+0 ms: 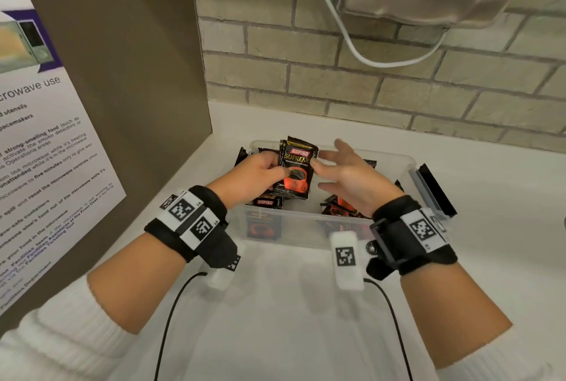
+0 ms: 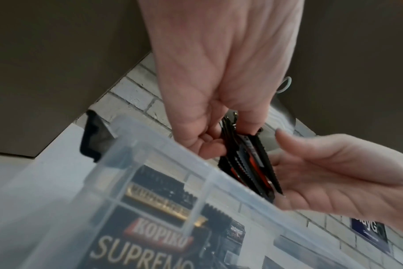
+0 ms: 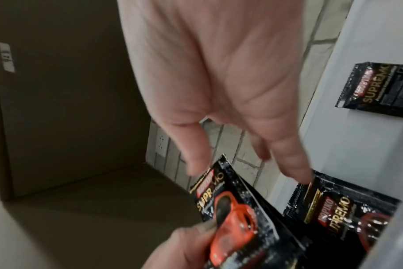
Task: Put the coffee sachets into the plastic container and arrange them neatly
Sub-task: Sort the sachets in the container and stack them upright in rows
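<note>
Left hand point(image 1: 263, 170) gripping glossy flat sachets point(image 1: 295, 172) over clear plastic container point(image 1: 306, 221); right hand point(image 1: 352, 178) spread wide, empty. Serrated edges only visible wrist-side.

We see black coffee sachets point(image 1: 295, 170) with gold lettering and a red cup, a clear plastic container point(image 1: 309, 224), a white worktop point(image 1: 490, 258), grey brick wall point(image 1: 382, 89).

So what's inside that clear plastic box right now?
Loose coffee sachets lie on the floor of the plastic box. The left hand holds a stack of sachets above it, hiding whatever lies beneath.
</note>
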